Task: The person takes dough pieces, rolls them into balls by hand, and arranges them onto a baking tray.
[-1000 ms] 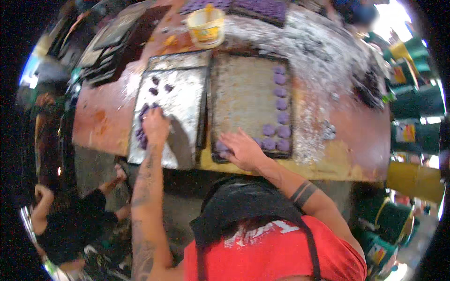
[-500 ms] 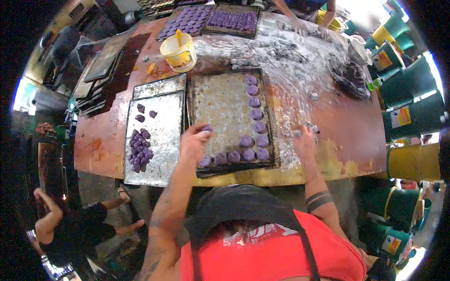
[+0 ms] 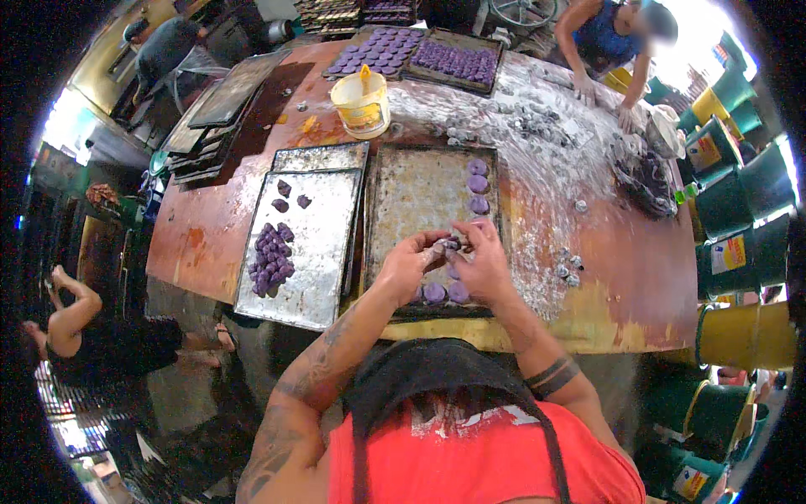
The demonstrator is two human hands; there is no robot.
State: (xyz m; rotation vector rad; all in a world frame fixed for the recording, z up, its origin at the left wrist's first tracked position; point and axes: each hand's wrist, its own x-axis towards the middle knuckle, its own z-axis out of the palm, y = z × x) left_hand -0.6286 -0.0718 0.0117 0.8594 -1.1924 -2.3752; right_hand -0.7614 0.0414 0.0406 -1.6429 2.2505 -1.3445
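Observation:
Both my hands meet over the right half of a worn baking tray [image 3: 420,189]. My left hand [image 3: 409,267] and my right hand [image 3: 484,267] are closed with their fingertips around a small dark piece of floured dough [image 3: 453,243]. The fingers partly cover the piece, so its exact shape is hard to tell. Flat purple dough rounds [image 3: 478,183] line the tray's right edge, and others [image 3: 434,292] sit along its near edge, several hidden by my hands. On a silver tray [image 3: 319,269] to the left lies a heap of purple lumps [image 3: 271,260], with 3 loose lumps beyond it.
Small floured pieces [image 3: 571,267] lie on the table to the right. A white-and-yellow bucket [image 3: 361,107] stands behind the trays, with filled trays [image 3: 453,63] farther back. Stacked trays [image 3: 222,105] occupy the left edge. Another person's hand [image 3: 626,118] rests on the floured far right; green drums [image 3: 739,189] stand beyond.
My right hand has come in from the table on the right and my left hand has moved toward it, so they now meet over the tray. The whole view has shifted.

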